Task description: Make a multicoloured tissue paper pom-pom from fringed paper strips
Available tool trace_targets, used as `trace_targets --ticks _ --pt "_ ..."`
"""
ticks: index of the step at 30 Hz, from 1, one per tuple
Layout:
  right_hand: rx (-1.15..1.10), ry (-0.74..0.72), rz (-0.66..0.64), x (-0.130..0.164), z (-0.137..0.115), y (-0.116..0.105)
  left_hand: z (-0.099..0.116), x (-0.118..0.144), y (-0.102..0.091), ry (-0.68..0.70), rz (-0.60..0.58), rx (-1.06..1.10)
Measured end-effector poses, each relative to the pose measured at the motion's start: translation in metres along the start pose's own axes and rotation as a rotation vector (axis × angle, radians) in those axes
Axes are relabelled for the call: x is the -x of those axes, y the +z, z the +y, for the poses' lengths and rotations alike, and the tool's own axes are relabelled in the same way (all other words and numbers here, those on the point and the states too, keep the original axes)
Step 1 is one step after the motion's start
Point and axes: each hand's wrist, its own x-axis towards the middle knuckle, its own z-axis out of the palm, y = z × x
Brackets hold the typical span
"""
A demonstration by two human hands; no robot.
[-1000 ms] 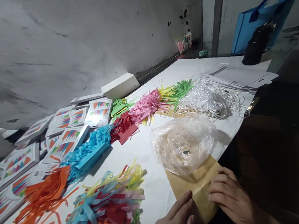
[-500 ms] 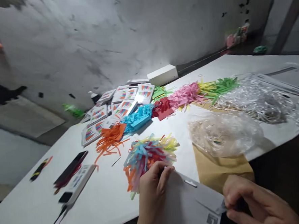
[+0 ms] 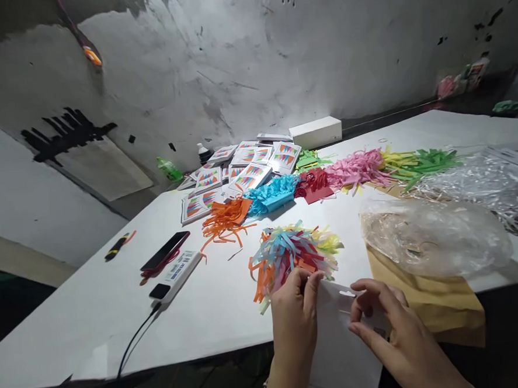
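At the bench edge: white packet, beside mixed paper strips.
Hands: left hand and right hand pinch its top.
Handling: looks light, floppy; grip near hang slot.

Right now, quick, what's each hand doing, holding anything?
Left hand: closed, pinching the top edge of the white packet.
Right hand: fingers curled on the same packet's top right edge, gripping it.
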Motion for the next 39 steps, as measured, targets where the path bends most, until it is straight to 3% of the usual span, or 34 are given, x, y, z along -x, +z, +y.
trace_targets --ticks 11,20,29,31,35,39 --pt "0.071 -0.002 0.041 0.005 0.009 0.007 -0.001 0.002 0.002 -0.044 -0.031 0.078" --pt "0.093 -0.031 0.193 0.005 0.009 0.02 0.001 0.002 0.007 -0.08 -0.064 0.102" --pt "0.306 -0.113 0.284 0.005 0.022 0.019 0.001 -0.001 0.006 -0.136 -0.124 0.21" --pt "0.262 -0.067 0.225 0.003 0.026 0.018 -0.001 -0.001 0.005 -0.17 -0.141 0.247" --pt "0.083 -0.025 -0.016 -0.004 0.026 0.016 -0.001 -0.001 0.004 -0.19 -0.184 0.292" --pt "-0.016 -0.028 -0.132 -0.015 0.019 0.007 -0.001 -0.003 0.004 -0.216 -0.201 0.302"
